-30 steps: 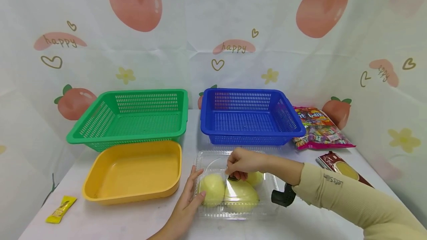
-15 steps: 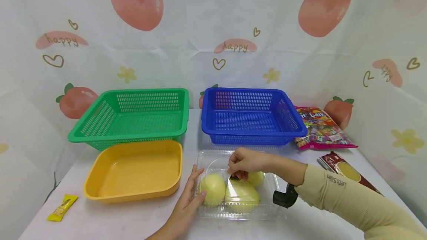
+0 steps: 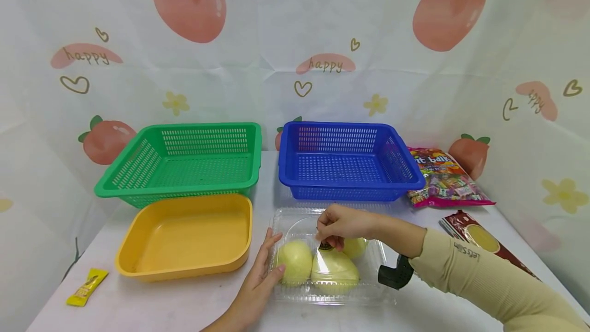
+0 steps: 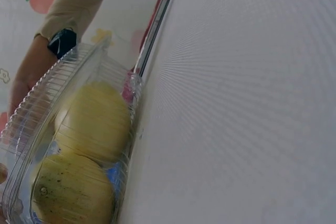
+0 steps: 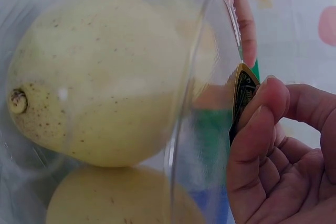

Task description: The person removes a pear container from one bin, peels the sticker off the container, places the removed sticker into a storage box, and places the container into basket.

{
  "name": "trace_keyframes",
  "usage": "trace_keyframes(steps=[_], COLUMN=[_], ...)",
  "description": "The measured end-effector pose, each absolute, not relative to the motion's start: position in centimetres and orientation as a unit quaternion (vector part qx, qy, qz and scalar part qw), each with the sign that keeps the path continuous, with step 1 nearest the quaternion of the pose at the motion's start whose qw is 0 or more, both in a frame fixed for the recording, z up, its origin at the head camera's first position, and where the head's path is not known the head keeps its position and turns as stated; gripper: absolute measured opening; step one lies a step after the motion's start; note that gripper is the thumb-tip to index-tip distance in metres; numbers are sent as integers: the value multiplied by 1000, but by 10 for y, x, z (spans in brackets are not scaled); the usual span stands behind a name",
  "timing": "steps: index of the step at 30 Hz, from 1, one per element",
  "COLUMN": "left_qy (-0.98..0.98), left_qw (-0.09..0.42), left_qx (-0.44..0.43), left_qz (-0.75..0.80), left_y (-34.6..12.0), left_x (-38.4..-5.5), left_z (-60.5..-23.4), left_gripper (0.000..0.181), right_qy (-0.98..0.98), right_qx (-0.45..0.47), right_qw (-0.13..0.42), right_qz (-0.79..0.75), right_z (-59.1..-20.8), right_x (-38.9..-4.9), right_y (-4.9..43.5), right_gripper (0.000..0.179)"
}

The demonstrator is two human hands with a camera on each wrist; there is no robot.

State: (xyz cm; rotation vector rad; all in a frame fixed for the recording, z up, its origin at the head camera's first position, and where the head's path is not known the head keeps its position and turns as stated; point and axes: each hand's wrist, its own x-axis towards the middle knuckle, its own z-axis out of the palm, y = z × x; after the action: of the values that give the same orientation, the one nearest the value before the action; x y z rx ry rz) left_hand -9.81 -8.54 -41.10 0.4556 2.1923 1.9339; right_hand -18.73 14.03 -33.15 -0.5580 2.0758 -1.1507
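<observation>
A clear plastic clamshell box (image 3: 369,270), its lid down, holds several pale yellow pears (image 3: 295,261). My right hand (image 3: 343,223) is over the lid, with thumb and forefinger pinching the edge of a small black-and-gold sticker (image 5: 244,92). Part of that sticker lies against the lid in the right wrist view. My left hand (image 3: 255,283) rests along the box's left side, fingers extended and touching its wall. Two pears (image 4: 97,121) show through the wall in the left wrist view, where only fingertips of the left hand appear at the edge.
Behind the box stands a blue basket (image 3: 350,185). Left of it are a green basket (image 3: 180,190) and a yellow tub (image 3: 184,270). A yellow packet (image 3: 87,287) lies at far left. On the right are a candy bag (image 3: 442,181) and a dark red packet (image 3: 484,240).
The head view has shifted very slightly. Both hands stay in nearly the same places, the right still pinching the sticker and the left against the box.
</observation>
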Motion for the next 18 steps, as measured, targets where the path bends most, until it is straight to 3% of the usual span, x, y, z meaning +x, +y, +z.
trace_keyframes(steps=[18], left_qy=[728], left_qw=[86], left_qx=[163], left_qz=[660], left_y=[-86], left_x=[-99], left_z=[-412], left_gripper=[52], right_qy=[788], right_qx=[-209], right_qw=[347], right_qz=[-463], right_z=[-336], right_x=[-191], right_y=[145], right_gripper=[25])
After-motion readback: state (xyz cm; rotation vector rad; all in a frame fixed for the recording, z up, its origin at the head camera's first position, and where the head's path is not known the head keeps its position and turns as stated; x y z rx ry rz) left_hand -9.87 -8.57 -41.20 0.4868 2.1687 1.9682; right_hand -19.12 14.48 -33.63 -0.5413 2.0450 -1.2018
